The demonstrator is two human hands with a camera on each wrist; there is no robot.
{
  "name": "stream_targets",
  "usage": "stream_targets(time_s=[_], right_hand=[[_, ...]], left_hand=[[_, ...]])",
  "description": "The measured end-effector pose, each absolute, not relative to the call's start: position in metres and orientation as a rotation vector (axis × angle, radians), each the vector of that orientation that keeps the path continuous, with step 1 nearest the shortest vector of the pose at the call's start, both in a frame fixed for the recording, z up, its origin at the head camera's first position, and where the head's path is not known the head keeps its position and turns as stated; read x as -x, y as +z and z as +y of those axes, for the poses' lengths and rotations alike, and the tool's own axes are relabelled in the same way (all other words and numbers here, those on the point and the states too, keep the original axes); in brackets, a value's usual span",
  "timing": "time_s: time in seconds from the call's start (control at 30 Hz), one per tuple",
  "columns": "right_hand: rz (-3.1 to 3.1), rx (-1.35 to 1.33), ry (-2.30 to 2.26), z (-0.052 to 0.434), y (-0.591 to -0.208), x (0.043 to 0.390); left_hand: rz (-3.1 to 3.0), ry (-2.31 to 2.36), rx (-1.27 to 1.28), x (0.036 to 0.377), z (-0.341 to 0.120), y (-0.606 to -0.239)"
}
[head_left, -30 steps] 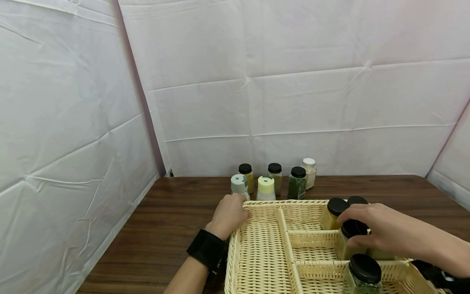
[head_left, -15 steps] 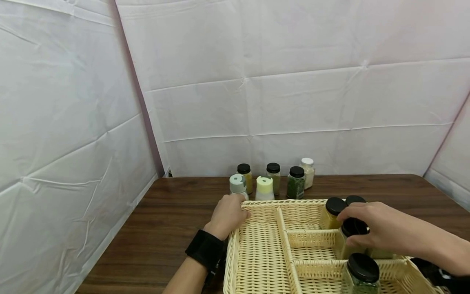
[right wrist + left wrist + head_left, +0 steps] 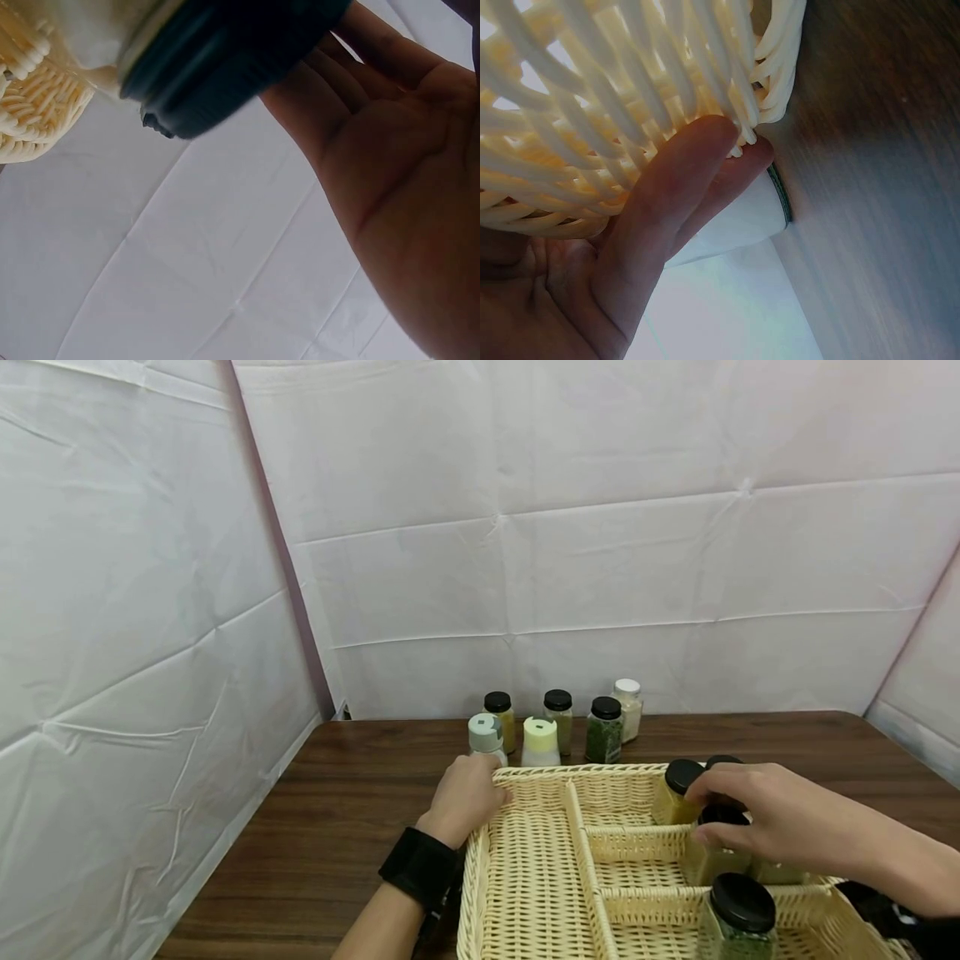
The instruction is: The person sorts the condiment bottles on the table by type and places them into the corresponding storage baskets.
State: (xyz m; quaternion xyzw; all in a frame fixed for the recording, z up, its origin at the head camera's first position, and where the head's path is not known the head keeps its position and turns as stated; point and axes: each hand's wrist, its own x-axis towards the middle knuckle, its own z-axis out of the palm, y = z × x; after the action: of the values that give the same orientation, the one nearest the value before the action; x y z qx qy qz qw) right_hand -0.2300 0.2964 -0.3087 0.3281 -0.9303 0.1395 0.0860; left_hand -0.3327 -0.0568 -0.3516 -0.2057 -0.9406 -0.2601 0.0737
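Observation:
My left hand (image 3: 465, 797) grips the far left corner of a pale wicker basket (image 3: 534, 868); in the left wrist view the thumb (image 3: 671, 172) presses on the woven side. My right hand (image 3: 795, 822) is over the middle compartment, fingers and thumb curled round the black lid of a spice jar (image 3: 705, 862) standing there. Another jar (image 3: 780, 873) stands beside it, partly under the hand. A yellow spice jar (image 3: 673, 803) and one behind it occupy the far compartment; a jar of green herbs (image 3: 738, 922) stands in the near one. A dark lid (image 3: 232, 60) fills the right wrist view's top.
Behind the basket on the dark wooden table (image 3: 360, 827) are a grey-capped bottle (image 3: 487, 735), a yellow-capped bottle (image 3: 541, 743), several black-lidded jars including one of green flakes (image 3: 604, 732), and a white-lidded jar (image 3: 628, 710). White cloth (image 3: 615, 552) walls the table in.
My right hand has risen slightly, its thumb now covering the near edge of the jar's lid. The jar and basket have stayed in place, and my left hand keeps its grip.

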Motion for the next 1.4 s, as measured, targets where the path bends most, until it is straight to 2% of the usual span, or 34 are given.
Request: stream_targets(time_s=[0.63,1.03,1.4], right_hand=[[-2.339,-0.949,0.263,0.287,-0.294,0.23],[-2.328,-1.035,0.313,0.282,-0.275,0.259],[-2.392,-1.007,0.305,0.282,-0.263,0.283]], left_hand=[[-2.831,-0.776,0.618,0.333,-0.056,-0.353],[-2.834,-0.793,0.61,0.334,-0.057,-0.352],[-2.815,-0.776,0.61,0.335,-0.057,-0.354]])
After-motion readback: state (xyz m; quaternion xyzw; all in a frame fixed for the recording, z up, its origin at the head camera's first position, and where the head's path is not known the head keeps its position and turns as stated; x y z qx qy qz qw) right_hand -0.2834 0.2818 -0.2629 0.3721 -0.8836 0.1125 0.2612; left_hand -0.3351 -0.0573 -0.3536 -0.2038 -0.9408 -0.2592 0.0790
